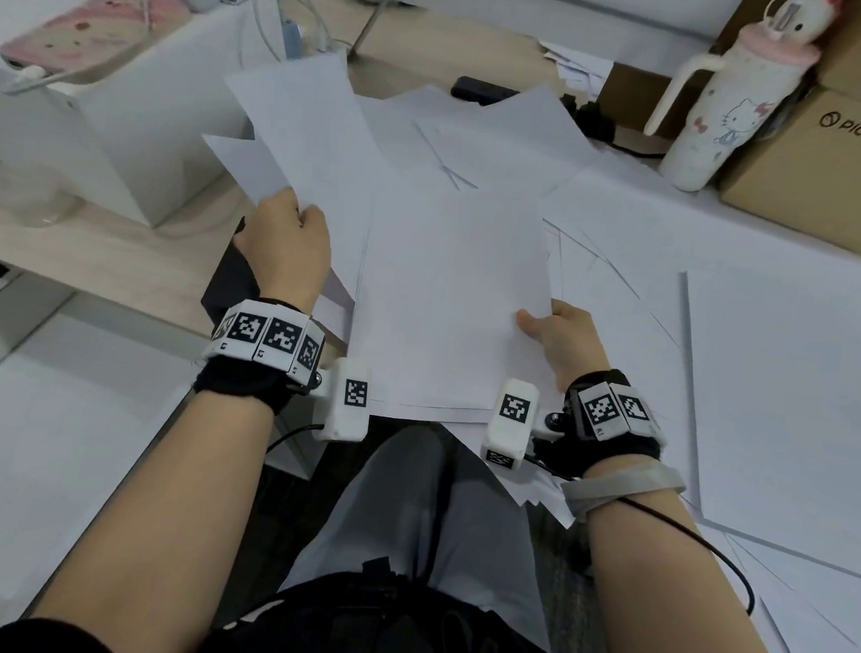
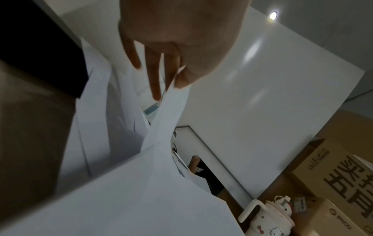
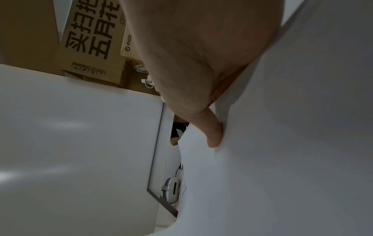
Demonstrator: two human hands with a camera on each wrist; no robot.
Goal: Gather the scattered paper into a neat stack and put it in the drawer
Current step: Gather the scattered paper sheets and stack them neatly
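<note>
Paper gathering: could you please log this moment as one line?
left hand: pinches loose sheets | right hand: grips partial stack | desk: paper scattered

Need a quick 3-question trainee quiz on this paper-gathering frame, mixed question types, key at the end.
1. True or false: the left hand pinches loose sheets at their near corner.
2. Which hand holds the aligned bundle by its right edge? A) left B) right hand
3. Fill in: the white tumbler stands beside a cardboard box printed ____.

Key: 1 true; 2 B; 3 PICO
</note>
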